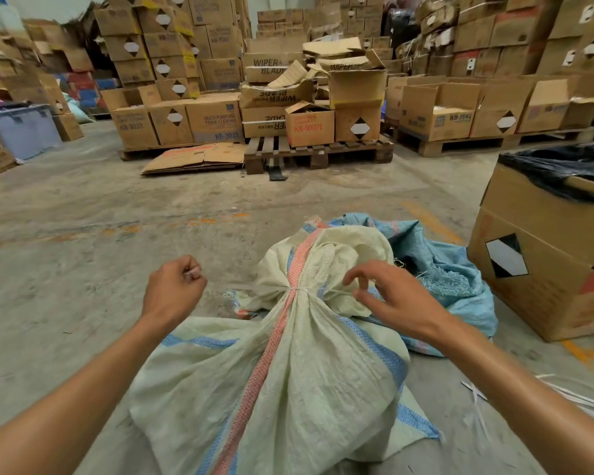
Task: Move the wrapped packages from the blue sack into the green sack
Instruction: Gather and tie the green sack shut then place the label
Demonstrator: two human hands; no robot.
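Observation:
The pale green woven sack [306, 371], striped red and blue, lies full on the concrete floor in front of me. Its neck is gathered and bound with a white string [297, 289]. My left hand [174, 289] is curled to the left of the neck and pinches one end of the string, pulled taut. My right hand [388, 296] hovers at the right of the neck, fingers spread and bent, with the other string end at its fingertips. The blue sack [439, 269] lies limp and crumpled behind the green one. No wrapped packages show.
A large cardboard box [542, 262] lined with black plastic stands at the right. White strapping strips [477, 402] lie on the floor near my right arm. Pallets [319, 152] stacked with cartons fill the back, with flattened cardboard [196, 161] before them.

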